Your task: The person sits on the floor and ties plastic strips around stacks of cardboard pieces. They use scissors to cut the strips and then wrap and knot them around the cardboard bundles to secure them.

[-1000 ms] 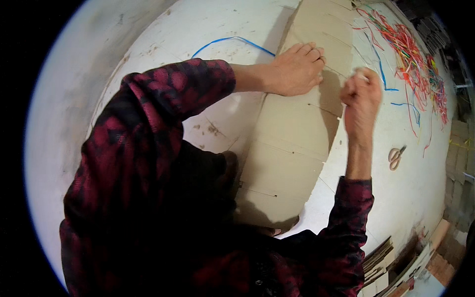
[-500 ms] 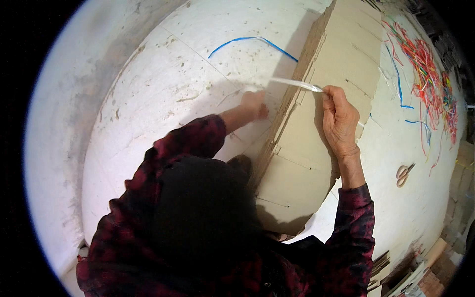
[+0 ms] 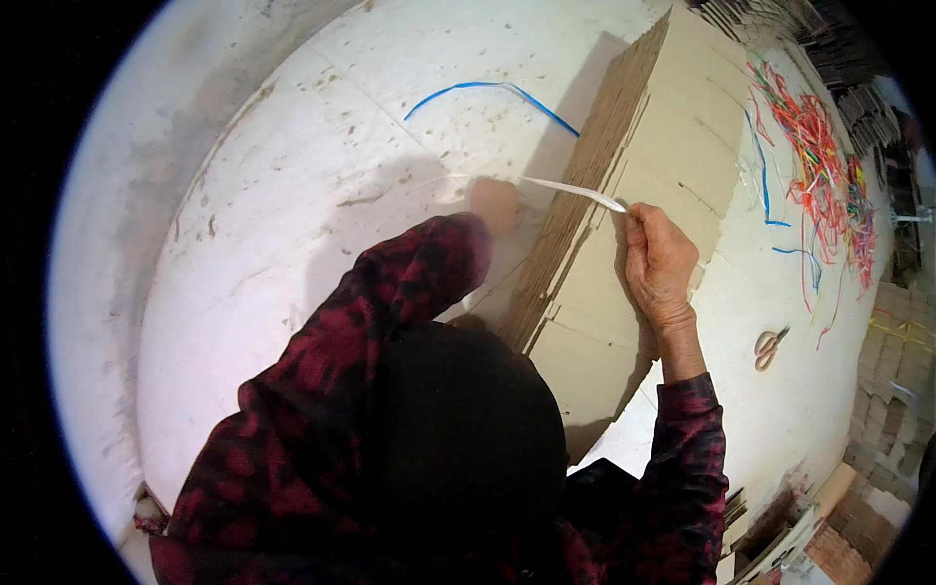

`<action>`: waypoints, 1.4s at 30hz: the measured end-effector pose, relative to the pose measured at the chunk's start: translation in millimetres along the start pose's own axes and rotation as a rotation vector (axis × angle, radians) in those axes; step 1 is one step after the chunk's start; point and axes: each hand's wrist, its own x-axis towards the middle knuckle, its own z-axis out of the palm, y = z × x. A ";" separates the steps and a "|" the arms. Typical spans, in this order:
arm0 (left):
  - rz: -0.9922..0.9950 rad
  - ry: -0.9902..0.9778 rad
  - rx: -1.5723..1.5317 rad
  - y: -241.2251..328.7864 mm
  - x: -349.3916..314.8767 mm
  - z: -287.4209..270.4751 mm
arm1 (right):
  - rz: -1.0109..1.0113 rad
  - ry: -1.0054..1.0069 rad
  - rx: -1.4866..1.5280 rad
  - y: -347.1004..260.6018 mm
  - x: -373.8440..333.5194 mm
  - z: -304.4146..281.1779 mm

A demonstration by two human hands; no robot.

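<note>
A white strap (image 3: pixel 577 190) stretches across the top of a long stack of flat brown cardboard (image 3: pixel 673 146). Pinched between the thumb and fingers of my right hand (image 3: pixel 663 255) is one end of it, just above the cardboard's upper face. Off the stack's left side, above the pale floor, my left hand (image 3: pixel 495 203) is blurred by motion, so its fingers cannot be made out. The strap's far end runs close to that hand; whether the hand grips it is unclear.
A blue strap (image 3: pixel 487 85) lies curved on the floor left of the stack. To the right are scissors (image 3: pixel 769 349) and a tangled heap of red and coloured straps (image 3: pixel 809 146). More stacked cardboard (image 3: pixel 892 351) stands at the far right.
My left forearm has swung up and right, its sleeve now nearer the stack. My right hand, still pinching the strap, has dropped slightly lower in view. The whole view has shifted a little.
</note>
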 end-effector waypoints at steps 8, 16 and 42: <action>-0.473 0.034 -2.000 37.6 13.2 -22.7 | -0.079 0.028 -0.156 -2.0 5.8 6.6; -0.367 0.113 -1.741 37.9 4.1 13.4 | 0.024 -0.073 -0.070 -0.8 7.0 8.9; 0.397 0.085 -1.260 63.9 -61.7 -166.0 | 0.037 -0.121 -0.011 -15.5 20.1 5.6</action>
